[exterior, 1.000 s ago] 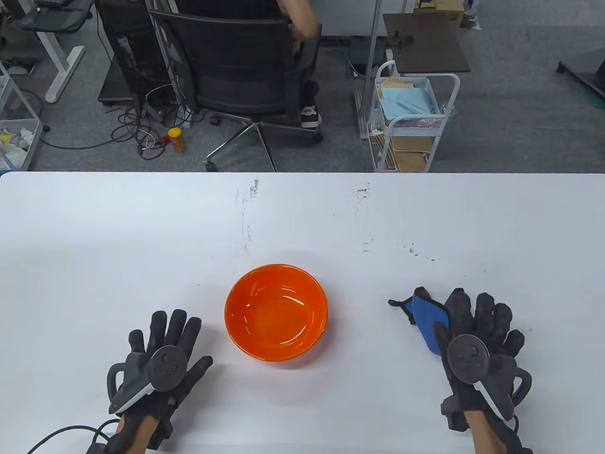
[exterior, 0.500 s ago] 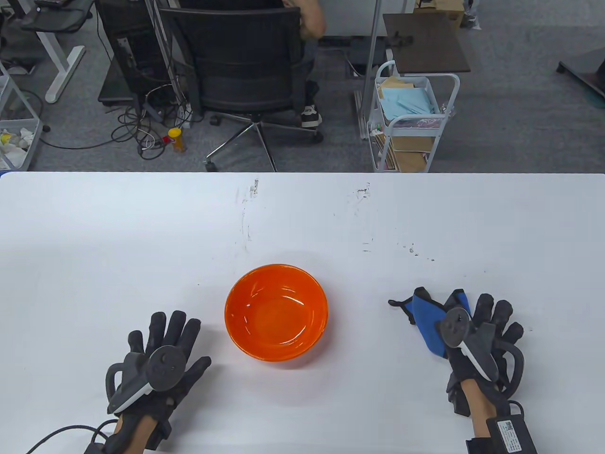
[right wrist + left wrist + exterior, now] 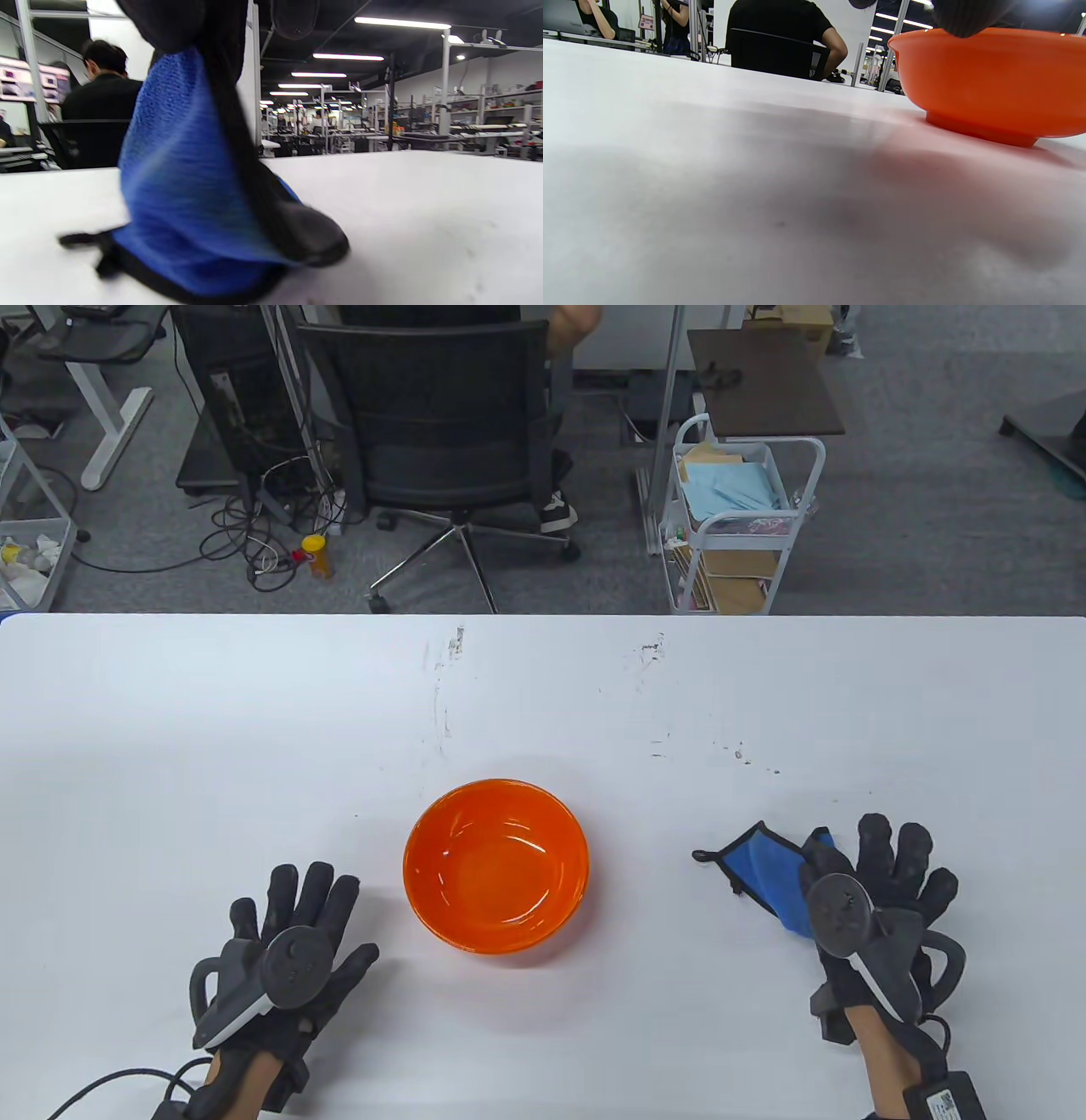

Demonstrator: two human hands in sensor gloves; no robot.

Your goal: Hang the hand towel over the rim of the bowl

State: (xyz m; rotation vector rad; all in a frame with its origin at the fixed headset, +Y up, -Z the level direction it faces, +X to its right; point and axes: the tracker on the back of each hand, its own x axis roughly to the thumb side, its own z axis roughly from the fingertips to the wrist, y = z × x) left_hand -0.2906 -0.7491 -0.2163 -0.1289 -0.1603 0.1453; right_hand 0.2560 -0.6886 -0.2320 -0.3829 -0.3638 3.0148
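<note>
An orange bowl [image 3: 496, 865] stands upright on the white table [image 3: 543, 704]; its side also shows in the left wrist view [image 3: 992, 80]. A blue hand towel [image 3: 768, 869] with black trim lies to the bowl's right. My right hand [image 3: 836, 857] grips the towel's right part. In the right wrist view the towel [image 3: 182, 190] hangs from my fingers [image 3: 169, 21] with its lower end on the table. My left hand [image 3: 297, 916] rests flat and open on the table left of the bowl, apart from it.
An office chair [image 3: 450, 432] and a white cart [image 3: 738, 517] stand on the floor beyond the table's far edge. The table has scuff marks [image 3: 445, 678] near its far side.
My right hand has tilted and taken hold of the towel, raising its near part off the table. The towel's shape has shifted slightly. The left hand and the bowl have not moved.
</note>
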